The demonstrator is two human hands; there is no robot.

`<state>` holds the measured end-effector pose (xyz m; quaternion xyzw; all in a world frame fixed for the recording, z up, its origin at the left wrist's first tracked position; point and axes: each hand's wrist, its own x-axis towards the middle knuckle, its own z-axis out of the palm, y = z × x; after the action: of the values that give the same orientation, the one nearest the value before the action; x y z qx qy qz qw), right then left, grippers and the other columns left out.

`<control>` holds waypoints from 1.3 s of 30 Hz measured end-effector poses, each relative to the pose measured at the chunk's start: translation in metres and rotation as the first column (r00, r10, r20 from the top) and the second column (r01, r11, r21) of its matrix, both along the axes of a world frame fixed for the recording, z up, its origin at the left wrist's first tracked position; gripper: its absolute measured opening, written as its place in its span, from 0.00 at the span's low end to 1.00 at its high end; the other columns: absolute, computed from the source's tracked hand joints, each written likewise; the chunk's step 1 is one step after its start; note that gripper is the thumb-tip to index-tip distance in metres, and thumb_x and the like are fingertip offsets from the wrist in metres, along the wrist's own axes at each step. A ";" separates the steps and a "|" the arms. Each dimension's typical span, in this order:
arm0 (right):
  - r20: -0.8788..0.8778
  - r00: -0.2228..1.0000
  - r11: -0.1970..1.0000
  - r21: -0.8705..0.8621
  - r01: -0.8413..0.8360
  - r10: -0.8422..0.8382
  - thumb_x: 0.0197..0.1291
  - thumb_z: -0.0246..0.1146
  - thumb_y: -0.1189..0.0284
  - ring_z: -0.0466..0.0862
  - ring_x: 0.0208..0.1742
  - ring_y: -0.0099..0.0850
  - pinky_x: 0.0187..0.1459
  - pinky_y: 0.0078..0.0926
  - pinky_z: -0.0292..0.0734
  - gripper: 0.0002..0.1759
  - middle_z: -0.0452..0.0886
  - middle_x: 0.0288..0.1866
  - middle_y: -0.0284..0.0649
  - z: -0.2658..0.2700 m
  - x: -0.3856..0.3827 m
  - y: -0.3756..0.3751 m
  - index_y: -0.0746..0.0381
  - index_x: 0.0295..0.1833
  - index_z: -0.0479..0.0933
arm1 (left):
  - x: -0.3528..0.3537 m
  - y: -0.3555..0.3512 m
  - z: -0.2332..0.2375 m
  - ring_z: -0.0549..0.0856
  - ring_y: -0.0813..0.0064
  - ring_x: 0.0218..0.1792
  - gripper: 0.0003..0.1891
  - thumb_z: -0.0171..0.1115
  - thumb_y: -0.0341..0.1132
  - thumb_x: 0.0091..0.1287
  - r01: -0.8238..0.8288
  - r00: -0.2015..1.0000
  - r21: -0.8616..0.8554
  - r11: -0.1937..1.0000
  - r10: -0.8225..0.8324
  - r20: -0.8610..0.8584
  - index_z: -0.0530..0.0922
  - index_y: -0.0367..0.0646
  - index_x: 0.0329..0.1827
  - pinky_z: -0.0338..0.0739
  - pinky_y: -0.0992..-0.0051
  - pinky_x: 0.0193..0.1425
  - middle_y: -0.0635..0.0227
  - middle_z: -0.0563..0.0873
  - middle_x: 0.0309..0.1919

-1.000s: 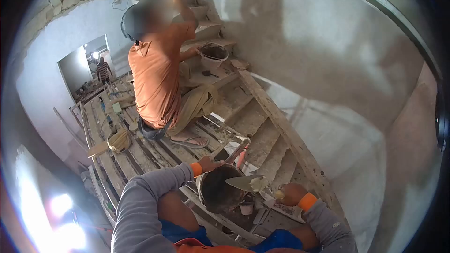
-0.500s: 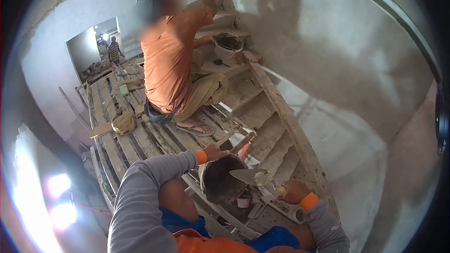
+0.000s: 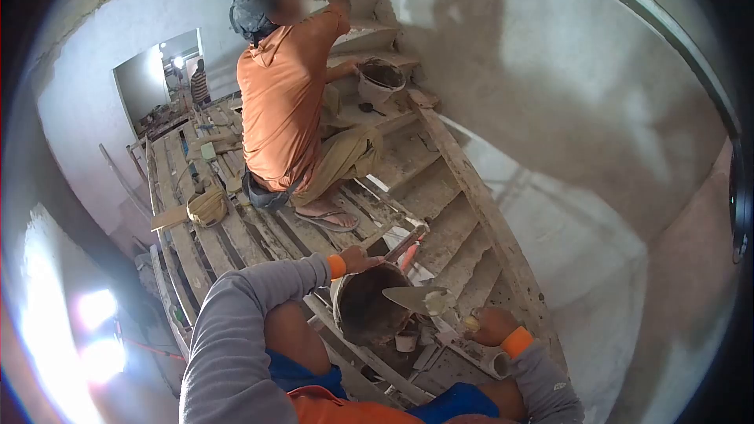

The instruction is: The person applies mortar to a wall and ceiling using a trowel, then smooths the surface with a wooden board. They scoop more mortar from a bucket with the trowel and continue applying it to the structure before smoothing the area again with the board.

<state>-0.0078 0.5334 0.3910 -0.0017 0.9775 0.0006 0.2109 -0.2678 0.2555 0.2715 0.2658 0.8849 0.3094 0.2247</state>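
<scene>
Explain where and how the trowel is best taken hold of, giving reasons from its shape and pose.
The trowel is probably best gripped by its handle, coming from the picture's right, as the right hand does. The pointed blade reaches left over the bucket, and pale material coats its wide end, so the blade would make a poorer hold.

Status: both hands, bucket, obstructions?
Left hand on the bucket's rim. Right hand gripping trowel, blade by the bucket mouth. Small cup beside bucket; co-worker crouched ahead on the planks; nothing visibly blocking the trowel.
</scene>
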 end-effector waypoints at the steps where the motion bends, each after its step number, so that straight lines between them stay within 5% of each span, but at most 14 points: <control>1: 0.023 1.000 1.000 0.020 -0.015 0.014 0.50 0.58 0.44 0.80 0.37 0.46 0.43 0.41 0.73 0.30 0.80 0.36 0.49 -0.001 -0.002 0.001 0.64 0.35 0.76 | -0.011 0.004 -0.018 0.75 0.67 0.14 0.37 0.54 0.70 0.53 0.059 0.993 0.079 0.995 -0.050 -0.105 0.77 0.36 0.17 0.67 0.63 0.20 0.57 0.76 0.13; 4: -0.096 0.991 0.993 -0.060 -0.098 0.092 0.44 0.66 0.49 0.80 0.36 0.48 0.38 0.42 0.74 0.28 0.80 0.32 0.51 0.002 -0.001 -0.001 0.64 0.37 0.77 | -0.024 0.006 -0.058 0.78 0.62 0.16 0.38 0.53 0.70 0.53 0.206 0.947 0.118 0.971 -0.168 -0.275 0.79 0.35 0.21 0.70 0.62 0.20 0.53 0.79 0.16; 8: -0.195 0.979 0.987 -0.129 -0.090 0.064 0.44 0.67 0.50 0.80 0.36 0.48 0.38 0.43 0.73 0.28 0.79 0.32 0.53 -0.009 0.001 0.002 0.65 0.38 0.77 | 0.000 0.001 0.005 0.78 0.64 0.17 0.39 0.53 0.70 0.52 0.003 0.998 0.035 0.999 -0.001 -0.067 0.77 0.32 0.20 0.71 0.64 0.22 0.55 0.78 0.15; 13: -0.197 0.976 0.986 -0.159 0.057 -0.088 0.46 0.66 0.52 0.80 0.37 0.50 0.38 0.43 0.73 0.28 0.79 0.33 0.55 -0.006 0.003 -0.006 0.70 0.38 0.76 | -0.003 -0.001 0.003 0.77 0.68 0.17 0.39 0.56 0.68 0.52 -0.095 0.995 0.079 0.992 0.094 0.012 0.76 0.30 0.18 0.71 0.65 0.24 0.59 0.76 0.13; 16: -0.213 0.975 0.991 -0.129 0.028 -0.055 0.47 0.65 0.53 0.80 0.37 0.51 0.38 0.43 0.74 0.29 0.79 0.34 0.56 -0.019 0.000 -0.001 0.72 0.40 0.75 | 0.003 -0.007 0.019 0.78 0.67 0.18 0.37 0.57 0.67 0.52 -0.003 0.998 0.137 0.991 0.011 -0.061 0.77 0.31 0.19 0.71 0.64 0.25 0.59 0.76 0.13; 19: -0.366 0.926 0.967 -0.186 -0.174 0.096 0.49 0.62 0.52 0.80 0.37 0.51 0.39 0.44 0.74 0.29 0.79 0.35 0.55 -0.027 -0.003 -0.002 0.70 0.41 0.75 | -0.001 -0.005 0.016 0.79 0.64 0.19 0.36 0.57 0.66 0.52 -0.016 0.995 0.121 0.993 0.028 -0.097 0.78 0.31 0.21 0.71 0.63 0.28 0.58 0.77 0.14; 22: -0.183 0.983 0.989 -0.146 -0.014 -0.013 0.49 0.61 0.52 0.80 0.37 0.51 0.39 0.46 0.73 0.26 0.79 0.36 0.52 -0.047 -0.014 -0.002 0.66 0.40 0.75 | -0.007 -0.009 0.009 0.80 0.61 0.22 0.36 0.56 0.66 0.54 -0.094 0.992 0.082 0.992 0.101 -0.079 0.79 0.31 0.23 0.73 0.63 0.31 0.55 0.78 0.15; 26: -0.210 0.978 0.992 -0.117 -0.043 0.018 0.50 0.59 0.51 0.79 0.38 0.51 0.39 0.46 0.74 0.27 0.79 0.36 0.52 -0.038 -0.024 -0.022 0.66 0.42 0.74 | -0.018 -0.018 0.004 0.81 0.57 0.23 0.37 0.53 0.66 0.54 -0.108 0.982 -0.012 0.994 0.104 -0.158 0.79 0.30 0.23 0.73 0.62 0.31 0.50 0.80 0.19; 29: -0.167 0.977 0.988 -0.061 -0.143 0.132 0.51 0.58 0.49 0.80 0.39 0.49 0.40 0.44 0.74 0.28 0.79 0.36 0.53 -0.034 -0.043 -0.037 0.65 0.42 0.75 | -0.014 -0.034 0.026 0.82 0.57 0.25 0.30 0.51 0.60 0.60 0.011 0.989 -0.045 0.999 -0.017 -0.150 0.81 0.36 0.29 0.74 0.61 0.32 0.52 0.81 0.23; 32: -0.272 0.942 0.967 -0.108 -0.233 0.196 0.52 0.58 0.52 0.80 0.38 0.48 0.39 0.45 0.73 0.24 0.79 0.35 0.50 -0.053 -0.072 -0.054 0.61 0.43 0.75 | -0.072 -0.039 -0.074 0.83 0.60 0.24 0.18 0.48 0.51 0.65 0.232 0.698 -0.318 0.919 -0.386 -0.604 0.81 0.50 0.42 0.75 0.61 0.31 0.57 0.82 0.23; 33: -0.372 0.902 0.950 -0.128 -0.285 0.220 0.52 0.58 0.54 0.79 0.37 0.48 0.38 0.45 0.73 0.21 0.80 0.33 0.48 -0.070 -0.082 -0.058 0.59 0.44 0.74 | -0.063 -0.044 -0.059 0.83 0.62 0.24 0.15 0.47 0.48 0.65 0.200 0.705 -0.418 0.886 -0.427 -0.566 0.79 0.58 0.47 0.76 0.63 0.30 0.60 0.82 0.22; 34: -0.268 0.935 0.948 -0.151 -0.279 0.232 0.53 0.58 0.55 0.80 0.36 0.46 0.37 0.45 0.73 0.21 0.80 0.32 0.44 -0.080 -0.099 -0.064 0.58 0.46 0.73 | -0.059 -0.050 -0.040 0.83 0.64 0.23 0.15 0.45 0.45 0.66 0.180 0.711 -0.519 0.836 -0.475 -0.519 0.76 0.65 0.52 0.76 0.64 0.29 0.63 0.82 0.21; 35: -0.359 0.912 0.943 -0.185 -0.277 0.198 0.53 0.58 0.57 0.80 0.34 0.45 0.34 0.44 0.73 0.20 0.80 0.30 0.44 -0.096 -0.105 -0.068 0.58 0.47 0.73 | -0.070 -0.061 -0.061 0.83 0.64 0.22 0.17 0.46 0.45 0.65 0.191 0.543 -0.554 0.810 -0.557 -0.628 0.72 0.68 0.57 0.75 0.66 0.27 0.64 0.82 0.22; 39: -0.353 0.932 0.982 -0.130 -0.134 0.081 0.53 0.58 0.62 0.80 0.33 0.46 0.36 0.43 0.74 0.15 0.80 0.31 0.47 -0.132 -0.102 -0.096 0.59 0.42 0.74 | -0.054 -0.074 -0.053 0.82 0.62 0.23 0.22 0.46 0.39 0.65 0.238 0.861 -0.426 0.873 -0.393 -0.324 0.65 0.67 0.63 0.73 0.64 0.27 0.61 0.82 0.24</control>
<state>-0.1099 0.4370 0.2592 -0.0713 0.9949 -0.0618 0.0346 -0.3219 0.1814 0.2185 0.4198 0.8971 0.0333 0.1335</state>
